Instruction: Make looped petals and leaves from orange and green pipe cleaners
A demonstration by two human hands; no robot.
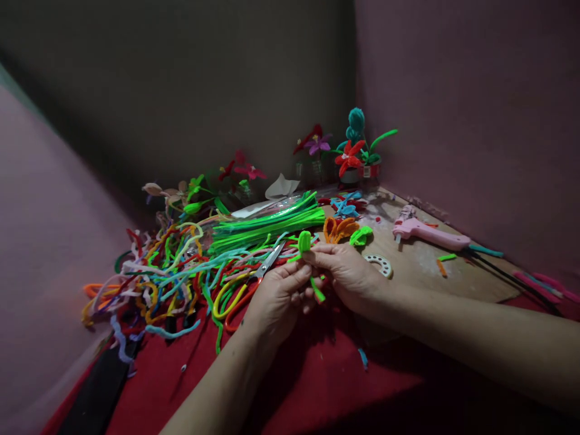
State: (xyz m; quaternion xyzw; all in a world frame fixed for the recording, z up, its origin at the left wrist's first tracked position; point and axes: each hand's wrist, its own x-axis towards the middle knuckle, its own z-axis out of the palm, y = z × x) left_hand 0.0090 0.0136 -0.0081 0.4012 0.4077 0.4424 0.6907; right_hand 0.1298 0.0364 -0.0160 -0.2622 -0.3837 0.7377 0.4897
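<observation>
Both hands meet over the front of the work area, fingers closed on a bright green pipe cleaner (304, 241) bent into a loop at its top. My left hand (280, 291) pinches it from below, and a loose green end hangs under the fingers. From the other side, my right hand (347, 272) grips it between thumb and index finger. Scissors (270, 261) with orange handles lie just left of my left hand. Behind the hands are a folded orange pipe-cleaner piece (339, 229) and a small green one (361, 236).
Tangled coloured pipe cleaners (167, 278) spread across the left, beside a bundle of green ones (272, 220). A pink glue gun (428, 232) lies on a board (421, 272) at right, near a white ring with holes (379, 266). Pipe-cleaner flowers (350, 157) stand along the wall.
</observation>
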